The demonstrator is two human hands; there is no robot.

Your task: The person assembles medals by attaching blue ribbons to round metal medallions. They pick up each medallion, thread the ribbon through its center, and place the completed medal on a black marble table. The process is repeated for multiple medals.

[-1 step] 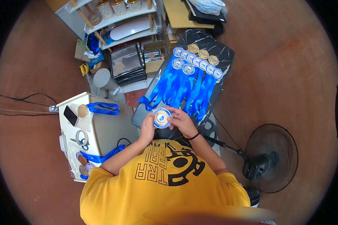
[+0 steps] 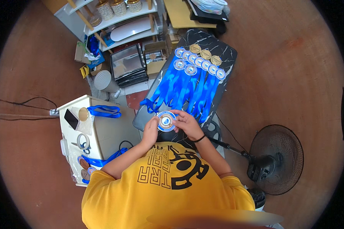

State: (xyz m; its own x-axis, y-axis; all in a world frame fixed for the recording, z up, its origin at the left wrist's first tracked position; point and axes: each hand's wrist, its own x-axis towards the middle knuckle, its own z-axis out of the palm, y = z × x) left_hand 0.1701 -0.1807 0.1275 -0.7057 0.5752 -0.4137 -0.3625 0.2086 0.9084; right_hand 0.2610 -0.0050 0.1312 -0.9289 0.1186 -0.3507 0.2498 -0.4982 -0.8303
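Presently, 1 round medal sits between left fingers and right fingers, both holding its rim.

- A yellow shirt with short sleeves is worn.
- The fabric is printed with a bold black graphic and outlined black lettering.
- The right wrist is circled by a thin black band.

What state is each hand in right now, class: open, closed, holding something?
Left hand: closed, holding the medal at its left edge.
Right hand: closed, holding the same medal at its right edge.
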